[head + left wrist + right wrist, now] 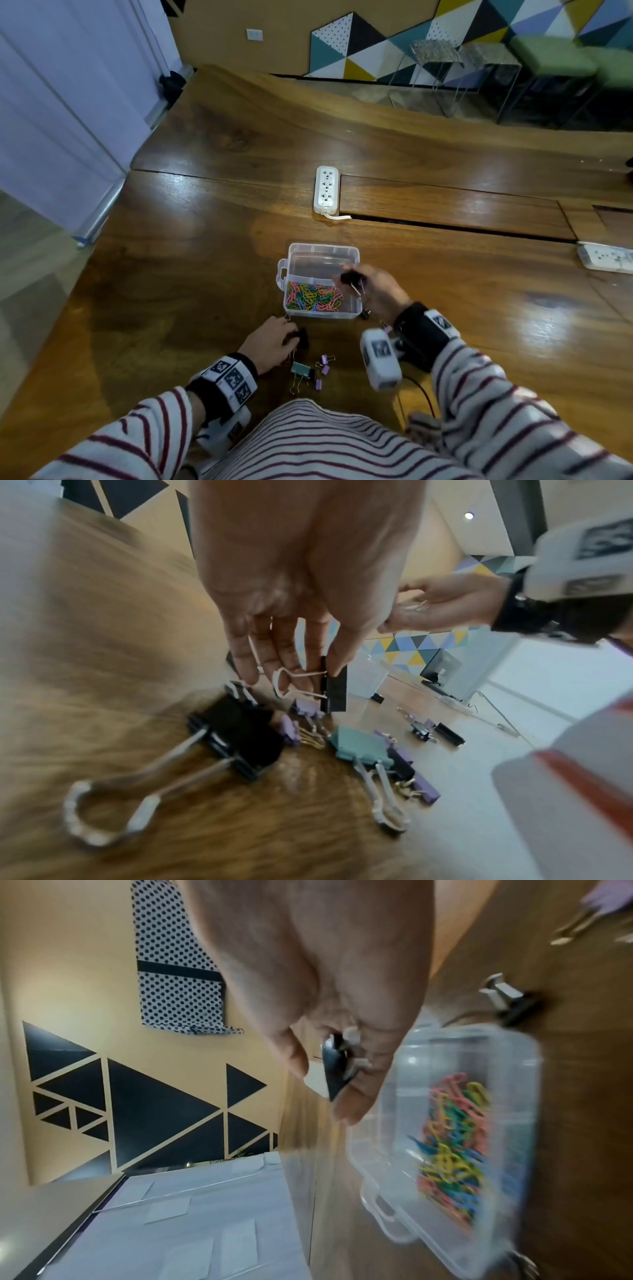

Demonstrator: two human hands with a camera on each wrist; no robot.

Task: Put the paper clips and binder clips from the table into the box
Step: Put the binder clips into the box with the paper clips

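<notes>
A clear plastic box (352, 253) stands open on the wooden table; its near compartment holds several coloured paper clips (313, 297), its far one looks empty. My right hand (370, 291) hovers over the box's right edge and pinches a black binder clip (350, 277), seen between thumb and fingers as the black binder clip (337, 1066). My left hand (274, 339) is on the table in front of the box and pinches another black binder clip (334, 685). More binder clips lie near it: a big black one (240, 731), a teal one (300, 369), purple ones (323, 368).
A white power strip (326, 189) lies beyond the box, another white power strip (604, 257) at the right edge. A small black clip (364, 312) sits by the box's right front corner. A slot in the tabletop (445, 224) runs to the right.
</notes>
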